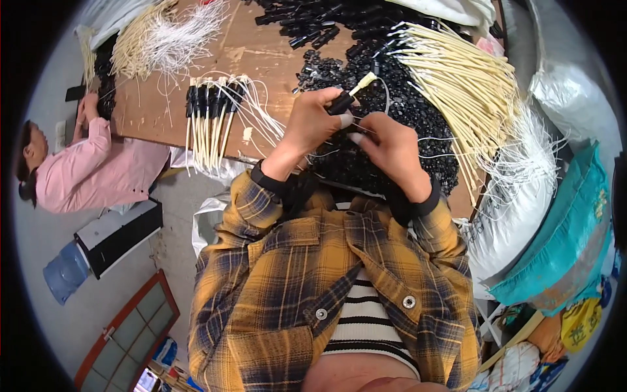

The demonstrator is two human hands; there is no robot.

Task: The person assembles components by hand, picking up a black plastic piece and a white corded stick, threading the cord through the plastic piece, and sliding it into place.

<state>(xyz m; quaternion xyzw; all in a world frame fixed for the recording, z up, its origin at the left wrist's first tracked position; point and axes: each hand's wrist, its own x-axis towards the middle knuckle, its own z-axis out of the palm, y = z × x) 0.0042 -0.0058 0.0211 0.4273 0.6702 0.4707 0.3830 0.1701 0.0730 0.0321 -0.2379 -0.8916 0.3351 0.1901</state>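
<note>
My left hand (308, 125) is closed around a black tubular holder (340, 103), tilted up to the right. From its upper end sticks a cream-coloured tip (364, 81) with a thin white wire (387, 97) curving away. Close beside it my right hand (394, 147) is closed in a pinch, thumb against fingers, on a thin wire between the two hands; its exact end is hidden. Both hands are above a heap of small shiny black parts (418, 117). To the left lies a row of assembled black-and-cream pieces (212, 111) with trailing white wires.
A large bundle of cream sleeved wires (464, 85) lies at the right, another bundle (140, 42) at the far left. Black tubes (297, 19) are piled at the back of the wooden table (261, 59). White sacks (516, 215) and a teal sack (562, 242) stand right. A person in pink (81, 163) works at left.
</note>
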